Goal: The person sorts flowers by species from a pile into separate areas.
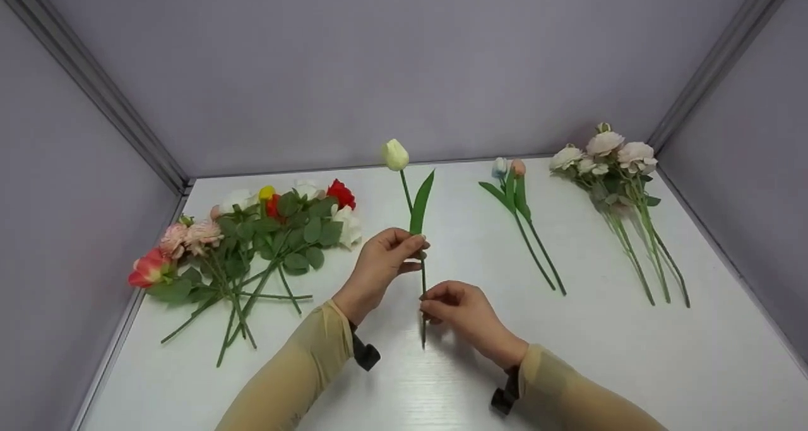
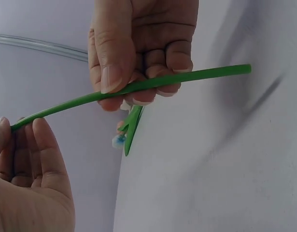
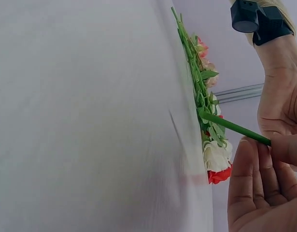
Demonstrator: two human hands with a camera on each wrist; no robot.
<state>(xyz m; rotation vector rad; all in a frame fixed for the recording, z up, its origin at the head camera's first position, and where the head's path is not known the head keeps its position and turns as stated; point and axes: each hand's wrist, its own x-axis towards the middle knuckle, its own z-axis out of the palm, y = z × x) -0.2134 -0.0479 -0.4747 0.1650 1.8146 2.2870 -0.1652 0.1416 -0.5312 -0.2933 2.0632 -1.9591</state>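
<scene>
A white bench (image 1: 701, 361) spreads beneath a cream tulip (image 1: 418, 219), a soft sheen on its top below the stem, as I look in from my remote station. Behind the tulip rises a plain, lavender-grey back wall (image 1: 404, 71); a left wall (image 1: 63, 197) and a right wall (image 1: 757, 153) of similar tone flank it, with metal strips (image 1: 719, 65) running up the corners. Well to the tulip's left, I see a heap of mixed flowers (image 1: 249, 229), red, white, yellow and pink blooms over green leaves, their stems crossing. To its right lie a pale blue tulip (image 1: 500, 168) and a pink tulip (image 1: 518, 168), side by side; farther right rests a cluster of pale roses (image 1: 635, 156).

The cream tulip is held off the bench in both hands. My view shows the left grip (image 1: 382, 257) pinching the stem at the foot of the green leaf, bloom and leaf rising beyond it. The right grip (image 1: 464, 311) pinches the same stem lower down, thumb against fingers. The stem's bare end juts past it; from the left wrist, I make out a thin shadow apart from that end.
</scene>
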